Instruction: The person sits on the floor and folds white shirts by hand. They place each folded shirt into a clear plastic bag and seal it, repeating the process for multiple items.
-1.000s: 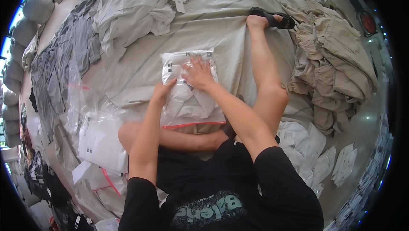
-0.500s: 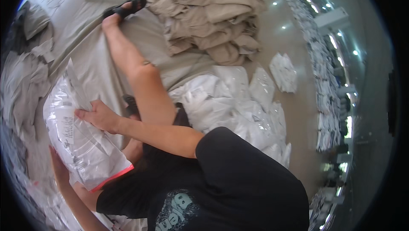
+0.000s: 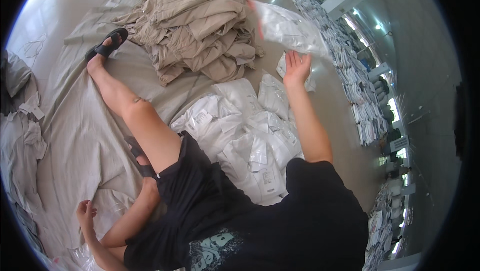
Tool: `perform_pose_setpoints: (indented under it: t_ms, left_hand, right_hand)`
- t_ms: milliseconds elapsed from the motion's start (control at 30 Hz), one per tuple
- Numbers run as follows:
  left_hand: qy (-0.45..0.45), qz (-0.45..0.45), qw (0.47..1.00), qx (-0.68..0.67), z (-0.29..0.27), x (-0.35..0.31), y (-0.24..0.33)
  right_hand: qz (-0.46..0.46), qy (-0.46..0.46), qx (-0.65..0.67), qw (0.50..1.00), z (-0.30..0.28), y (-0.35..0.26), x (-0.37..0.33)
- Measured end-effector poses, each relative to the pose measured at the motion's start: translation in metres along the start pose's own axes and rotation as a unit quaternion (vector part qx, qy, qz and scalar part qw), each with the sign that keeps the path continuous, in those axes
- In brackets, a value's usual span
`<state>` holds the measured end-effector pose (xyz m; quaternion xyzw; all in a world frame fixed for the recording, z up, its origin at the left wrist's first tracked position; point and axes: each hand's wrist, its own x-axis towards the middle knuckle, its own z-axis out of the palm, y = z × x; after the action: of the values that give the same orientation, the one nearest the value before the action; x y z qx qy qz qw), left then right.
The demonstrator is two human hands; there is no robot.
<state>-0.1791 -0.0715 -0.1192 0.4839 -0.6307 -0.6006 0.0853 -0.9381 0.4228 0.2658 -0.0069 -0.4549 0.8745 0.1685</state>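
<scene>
Showing its grip apart, the right hand is beside the red-edged bag, touch unclear, past the right edge of the cloth; the left hand, loosely parted, nears its lower edge.

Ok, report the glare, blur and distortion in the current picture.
Head view: the bagged white bundle beyond the right hand looks blurred; head view: glare flecks the white packages and washes out the upper-left floor; head view: fisheye distortion bends the row of stacked garments at right, and the corners are black.
</scene>
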Motion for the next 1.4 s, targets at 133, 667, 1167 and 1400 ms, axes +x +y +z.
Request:
perform_pose_setpoints:
  t_ms: [133, 667, 1167, 1400]
  left_hand:
    - [0.061, 0.068, 0.994, 0.062, 0.012, -0.005, 0.001]
    - [0.219, 0.081, 0.94, 0.249, 0.028, -0.027, 0.017]
    - [0.411, 0.119, 0.904, -0.002, 0.014, -0.006, 0.031]
    - [0.397, 0.129, 0.905, -0.085, 0.005, 0.009, 0.045]
  right_hand:
    - [0.056, -0.137, -0.111, 0.983, -0.043, 0.05, -0.071]
    - [0.421, -0.674, -0.182, 0.579, 0.166, 0.296, -0.528]
    - [0.473, -0.647, -0.206, 0.561, 0.361, 0.493, -0.855]
    - [0.57, -0.553, -0.246, 0.556, 0.424, 0.516, -0.908]
